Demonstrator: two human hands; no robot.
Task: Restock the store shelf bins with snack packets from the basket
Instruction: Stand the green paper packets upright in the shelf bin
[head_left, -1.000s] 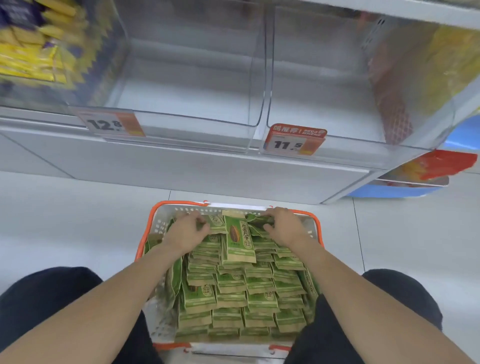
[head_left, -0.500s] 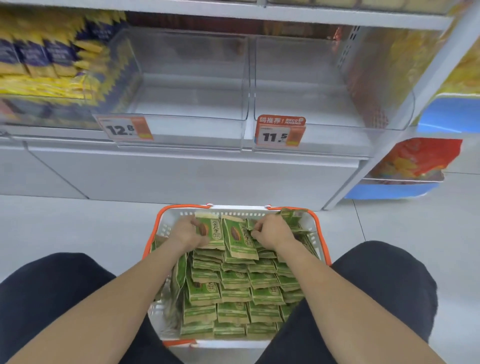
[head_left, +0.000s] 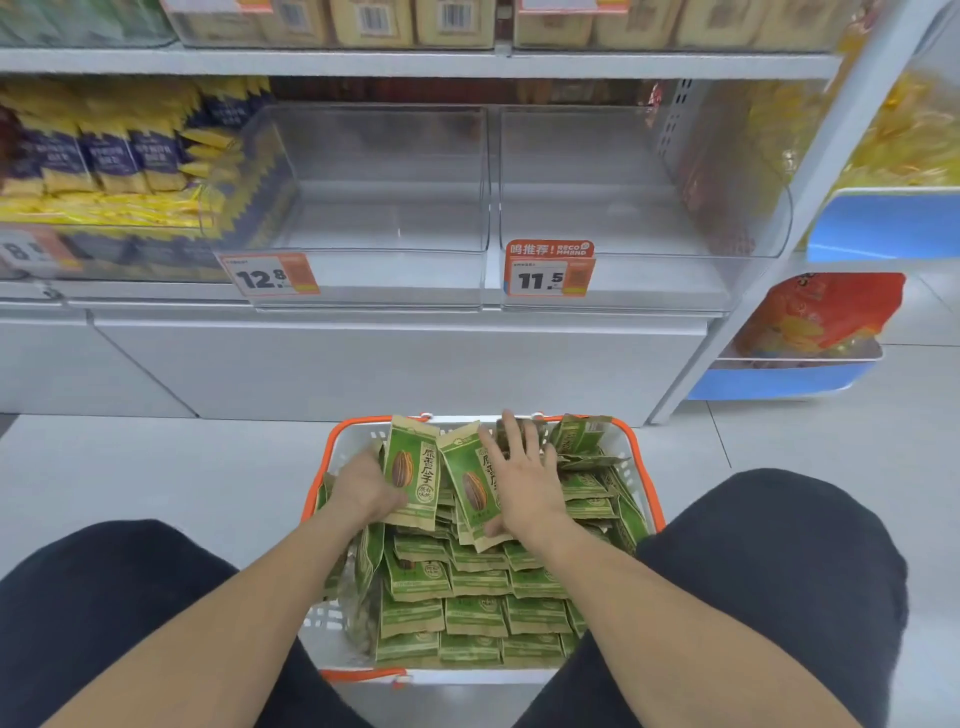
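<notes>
Green-and-kraft snack packets (head_left: 470, 618) fill white basket (head_left: 631, 470) with orange rim, on floor between my knees. My left hand (head_left: 366, 488) grips upright packet (head_left: 413, 470) at basket's far edge, fingers curled around it. My right hand (head_left: 524, 478) lies flat, fingers spread, on tilted packet (head_left: 470, 486) beside it. Two clear bins (head_left: 384, 182) on shelf beyond, price tags (head_left: 549, 268) at front edge.

Both hands in a basket (head_left: 643, 470) of green packets (head_left: 475, 616), left hand (head_left: 365, 488) gripping one packet (head_left: 413, 472), right hand (head_left: 524, 480) flat.
</notes>
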